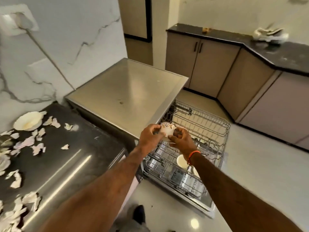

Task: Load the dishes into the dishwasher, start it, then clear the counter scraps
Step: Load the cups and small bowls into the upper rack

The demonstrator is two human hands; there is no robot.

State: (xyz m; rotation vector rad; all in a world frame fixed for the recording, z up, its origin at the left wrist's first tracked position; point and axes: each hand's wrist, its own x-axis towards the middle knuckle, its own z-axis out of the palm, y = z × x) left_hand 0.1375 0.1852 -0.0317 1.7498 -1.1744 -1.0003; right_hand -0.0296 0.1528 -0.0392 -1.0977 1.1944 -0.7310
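A small white patterned cup (pixel 167 129) is held upside down between both hands above the dishwasher's pulled-out upper rack (pixel 210 129). My left hand (pixel 149 136) grips its left side. My right hand (pixel 181 141) grips its right side and also seems to hold a white saucer edge (pixel 164 139) under the cup. The dishwasher door (pixel 180 195) lies open below, and the lower rack holds a white bowl (pixel 182 161). On the dark counter (pixel 66 156) at the left sit a white plate (pixel 28 121) and several pale paper scraps (pixel 38 149).
The dishwasher's steel top (pixel 127 91) stands beyond the counter. Beige cabinets (pixel 215 64) with a black counter run along the right wall, with a cloth (pixel 270 35) on top. Pale floor (pixel 250 164) lies right of the open door. A dark shoe (pixel 139 214) shows at the bottom.
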